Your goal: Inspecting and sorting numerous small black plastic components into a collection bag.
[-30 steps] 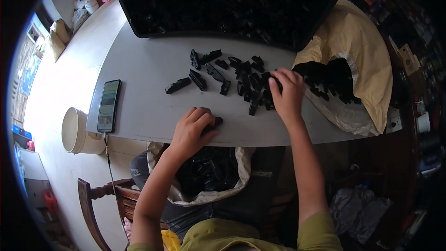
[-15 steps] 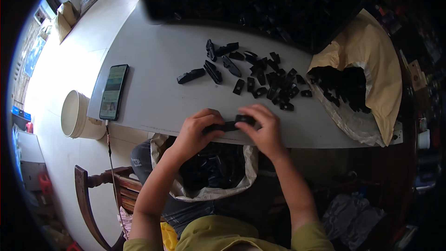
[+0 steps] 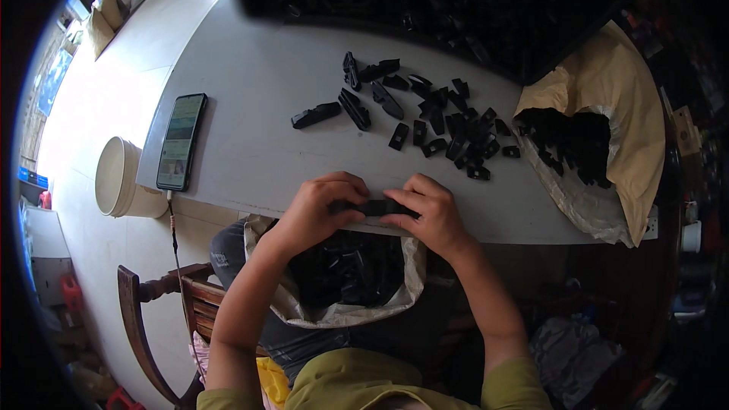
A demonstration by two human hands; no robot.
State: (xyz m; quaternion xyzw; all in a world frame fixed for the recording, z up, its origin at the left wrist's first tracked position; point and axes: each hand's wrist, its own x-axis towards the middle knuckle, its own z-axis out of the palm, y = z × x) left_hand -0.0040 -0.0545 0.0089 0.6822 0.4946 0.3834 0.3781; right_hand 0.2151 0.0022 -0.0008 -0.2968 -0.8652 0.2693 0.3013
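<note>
Just above the table's front edge, my left hand (image 3: 319,206) is closed on one end of a long black plastic part (image 3: 374,207). My right hand (image 3: 430,215) pinches its other end, where a dark piece is mostly hidden by the fingers. Beyond my hands, several long black plastic parts (image 3: 316,115) lie on the grey table (image 3: 250,144). A loose heap of small black plastic pieces (image 3: 459,140) is to their right. Below my hands, an open pale sack (image 3: 414,288) on my lap holds more black parts.
A large black container (image 3: 425,0) fills the table's far side. At the right edge stands an open brown paper sack (image 3: 634,129) with black pieces inside. A phone (image 3: 182,141) with a cable lies at the left, above a white bucket (image 3: 114,176). A wooden chair (image 3: 140,334) is at lower left.
My right hand has moved in against the long black part, and its fingers now cover the small black piece that showed in them before. My left hand keeps its grip.
</note>
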